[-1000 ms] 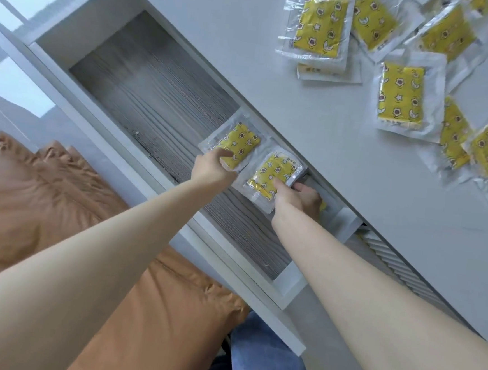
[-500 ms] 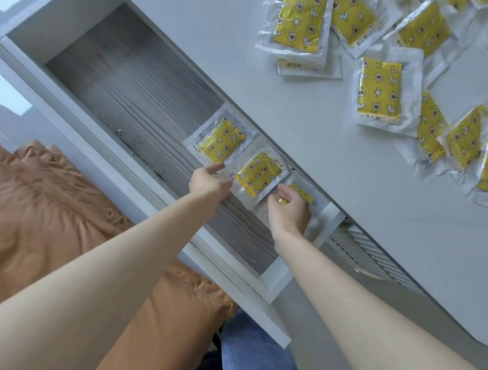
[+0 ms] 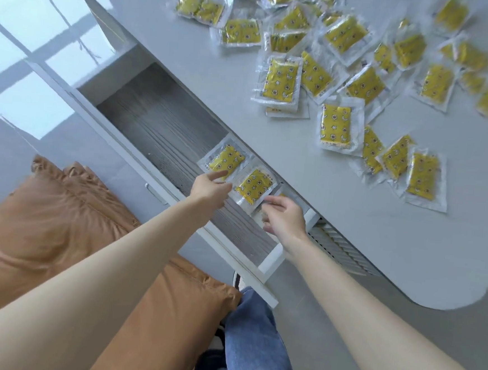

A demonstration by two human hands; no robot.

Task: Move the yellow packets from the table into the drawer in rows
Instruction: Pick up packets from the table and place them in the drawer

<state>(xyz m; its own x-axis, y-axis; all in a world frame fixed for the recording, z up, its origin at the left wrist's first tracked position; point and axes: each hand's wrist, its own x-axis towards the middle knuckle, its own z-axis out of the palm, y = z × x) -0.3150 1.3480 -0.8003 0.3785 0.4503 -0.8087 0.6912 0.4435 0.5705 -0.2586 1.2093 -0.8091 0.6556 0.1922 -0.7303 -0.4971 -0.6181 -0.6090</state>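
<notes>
The open drawer (image 3: 165,126) has a grey wood-grain floor. Along its back edge lie two yellow packets side by side, one (image 3: 225,160) further left and one (image 3: 253,186) beside it; a third packet (image 3: 284,194) is mostly hidden under my right hand. My left hand (image 3: 209,188) hovers over the drawer with relaxed fingers, holding nothing, its fingertip near the first packet. With loose fingers and no grip, my right hand (image 3: 285,217) hangs over the drawer's right end. Several yellow packets (image 3: 336,125) lie scattered on the white table (image 3: 210,80).
An orange cushion (image 3: 58,228) lies on the floor at the left below the drawer. A leg in blue jeans (image 3: 254,340) is below the drawer front (image 3: 160,190). A window is at the upper left.
Both hands have let go of the packets and lifted back from them. The camera has tilted up, so more of the table's packets show.
</notes>
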